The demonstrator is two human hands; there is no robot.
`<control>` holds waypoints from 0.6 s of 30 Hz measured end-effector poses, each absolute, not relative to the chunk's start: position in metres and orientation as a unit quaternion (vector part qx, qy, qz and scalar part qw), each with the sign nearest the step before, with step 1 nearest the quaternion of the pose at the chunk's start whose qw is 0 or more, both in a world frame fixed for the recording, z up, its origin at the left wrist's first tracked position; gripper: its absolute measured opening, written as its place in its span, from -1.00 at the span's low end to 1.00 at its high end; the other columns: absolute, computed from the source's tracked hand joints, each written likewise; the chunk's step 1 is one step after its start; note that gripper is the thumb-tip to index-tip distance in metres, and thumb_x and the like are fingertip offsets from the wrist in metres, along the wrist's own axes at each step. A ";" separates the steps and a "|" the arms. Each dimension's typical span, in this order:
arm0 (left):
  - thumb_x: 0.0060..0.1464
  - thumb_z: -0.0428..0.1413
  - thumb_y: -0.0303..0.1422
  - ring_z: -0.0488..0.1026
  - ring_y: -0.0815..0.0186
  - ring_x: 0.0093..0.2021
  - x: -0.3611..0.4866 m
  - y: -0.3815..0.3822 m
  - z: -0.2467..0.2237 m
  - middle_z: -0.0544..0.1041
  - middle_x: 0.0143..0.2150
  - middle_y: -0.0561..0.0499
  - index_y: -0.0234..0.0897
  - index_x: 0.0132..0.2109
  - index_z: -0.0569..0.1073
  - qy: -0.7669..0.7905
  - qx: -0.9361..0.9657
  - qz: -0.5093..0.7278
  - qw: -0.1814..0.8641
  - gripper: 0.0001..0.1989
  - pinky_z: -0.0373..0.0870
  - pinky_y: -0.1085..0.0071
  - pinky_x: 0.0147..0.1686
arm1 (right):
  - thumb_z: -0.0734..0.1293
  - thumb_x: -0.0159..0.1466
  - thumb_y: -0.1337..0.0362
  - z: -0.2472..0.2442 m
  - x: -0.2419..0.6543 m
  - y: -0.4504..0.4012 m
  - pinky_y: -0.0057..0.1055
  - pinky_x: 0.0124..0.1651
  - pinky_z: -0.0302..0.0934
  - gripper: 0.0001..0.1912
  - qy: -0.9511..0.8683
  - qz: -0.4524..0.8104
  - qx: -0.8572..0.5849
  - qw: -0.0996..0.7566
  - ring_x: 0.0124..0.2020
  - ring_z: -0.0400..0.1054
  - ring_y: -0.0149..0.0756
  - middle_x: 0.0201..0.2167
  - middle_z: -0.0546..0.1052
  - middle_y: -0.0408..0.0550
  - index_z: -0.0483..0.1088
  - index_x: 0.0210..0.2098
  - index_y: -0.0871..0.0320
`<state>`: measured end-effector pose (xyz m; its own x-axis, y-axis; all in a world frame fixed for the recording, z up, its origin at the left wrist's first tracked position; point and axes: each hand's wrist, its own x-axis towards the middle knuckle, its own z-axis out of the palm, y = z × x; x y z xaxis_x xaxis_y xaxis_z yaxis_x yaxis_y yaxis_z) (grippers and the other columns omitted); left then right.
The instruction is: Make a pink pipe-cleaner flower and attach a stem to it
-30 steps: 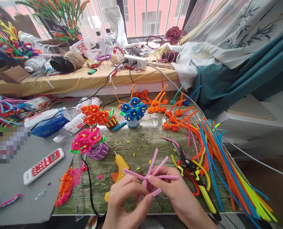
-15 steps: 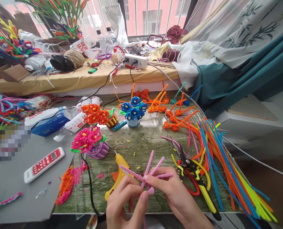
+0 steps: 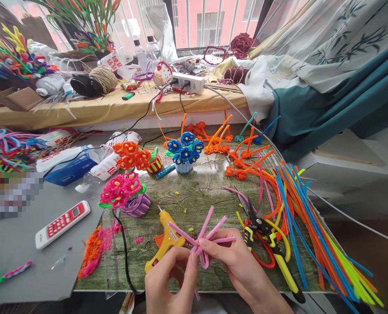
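Here, in the head view, the pink fuzzy stems [image 3: 206, 223] sit between the two hands, over the near part of the counter [image 3: 210, 192]. The left hand [image 3: 167, 277] has thumb and forefinger pinched on them from the left; the right hand [image 3: 242, 266] clamps its fingers [image 3: 215, 250] at the crossing, with straight ends fanning up and outward and a rounded loop hanging just below. The stems look soft, thin and velvety. Just beyond the left hand lies a smooth yellow glue gun [image 3: 166, 233]; beside the right hand, cutters [image 3: 259, 224] with dark metal blades and yellow-black handles. Farther right, a bundle of long stems [image 3: 324, 231] runs orange, blue and lime, over the counter's wood-grained green surface
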<state>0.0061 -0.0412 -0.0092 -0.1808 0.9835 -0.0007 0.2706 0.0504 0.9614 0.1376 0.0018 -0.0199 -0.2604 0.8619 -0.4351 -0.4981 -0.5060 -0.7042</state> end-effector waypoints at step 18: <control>0.13 0.23 -0.28 0.48 0.37 -0.50 0.006 -0.036 -0.012 0.52 -0.50 0.11 -0.22 -0.40 0.50 0.595 0.499 0.475 0.414 -0.82 0.43 0.58 -0.47 | 0.65 -0.08 0.18 -0.022 0.142 0.003 -0.50 -0.39 0.23 -0.72 -0.223 0.785 -0.401 0.417 -0.51 0.34 -0.41 -0.58 0.56 -0.10 0.65 -0.48 0.24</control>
